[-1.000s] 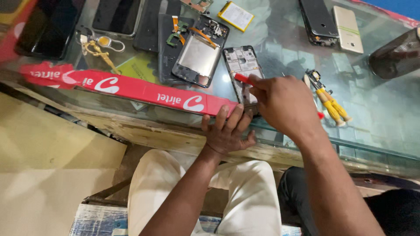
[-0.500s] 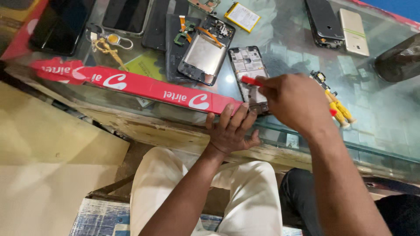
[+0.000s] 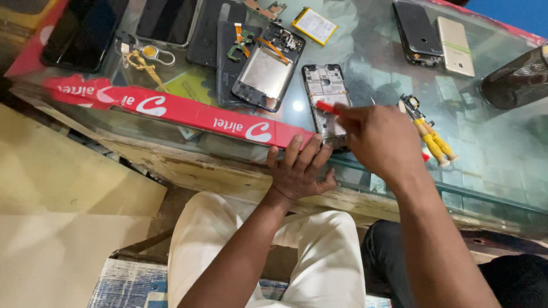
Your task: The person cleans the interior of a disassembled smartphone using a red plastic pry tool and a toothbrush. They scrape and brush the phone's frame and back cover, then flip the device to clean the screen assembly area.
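Note:
An opened phone frame [image 3: 323, 91] lies face up on the glass counter [image 3: 365, 63]. My right hand [image 3: 377, 142] hovers over its lower end, fingers closed on a red-handled tool [image 3: 326, 106] whose tip points at the frame. At the counter's front edge my left hand [image 3: 299, 171] rests with fingers spread, touching the lower end of the phone frame and the red strip [image 3: 171, 108]. A second opened phone with orange flex cables [image 3: 265, 65] lies to the left of the frame.
Yellow-handled screwdrivers [image 3: 429, 134] lie right of my right hand. Several phones [image 3: 85, 31] and a battery [image 3: 314, 25] sit along the far side, two more phones [image 3: 436, 34] at the right, a dark mesh cup [image 3: 516, 80] far right. Keys [image 3: 142, 60] lie at the left.
My right hand with the red tool has stayed over the phone frame, shifting only slightly. The left hand keeps its place at the counter edge. The view has shifted a little.

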`<state>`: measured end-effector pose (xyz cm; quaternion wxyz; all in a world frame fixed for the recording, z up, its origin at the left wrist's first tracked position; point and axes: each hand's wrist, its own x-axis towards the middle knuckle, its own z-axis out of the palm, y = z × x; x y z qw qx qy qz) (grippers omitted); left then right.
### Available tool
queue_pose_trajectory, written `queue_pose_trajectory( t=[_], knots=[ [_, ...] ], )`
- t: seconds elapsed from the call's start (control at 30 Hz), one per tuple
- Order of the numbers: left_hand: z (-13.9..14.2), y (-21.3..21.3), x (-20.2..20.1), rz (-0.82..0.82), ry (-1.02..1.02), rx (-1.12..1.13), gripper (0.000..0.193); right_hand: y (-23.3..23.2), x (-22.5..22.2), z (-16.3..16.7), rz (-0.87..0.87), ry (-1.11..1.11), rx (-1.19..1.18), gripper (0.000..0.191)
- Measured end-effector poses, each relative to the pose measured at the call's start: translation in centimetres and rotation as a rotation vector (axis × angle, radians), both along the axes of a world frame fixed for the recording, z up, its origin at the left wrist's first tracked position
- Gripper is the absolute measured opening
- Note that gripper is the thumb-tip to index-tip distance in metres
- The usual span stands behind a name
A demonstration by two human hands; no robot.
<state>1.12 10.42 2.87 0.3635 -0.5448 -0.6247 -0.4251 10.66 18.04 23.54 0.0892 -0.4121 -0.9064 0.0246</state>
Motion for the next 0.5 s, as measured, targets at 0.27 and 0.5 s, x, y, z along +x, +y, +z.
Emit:
queue_pose_trajectory(
  t=[0.27,0.5],
  knots=[
    [0.5,-0.4,0.1,0.008,-0.039,-0.007,0.056,-0.4,-0.3,1.2,0.03,-0.111,0.043,0.026],
    [0.7,-0.3,0.2,-0.024,-0.064,0.002,0.055,-0.6,-0.7,1.9,0.097,-0.187,0.127,0.026]
  ],
)
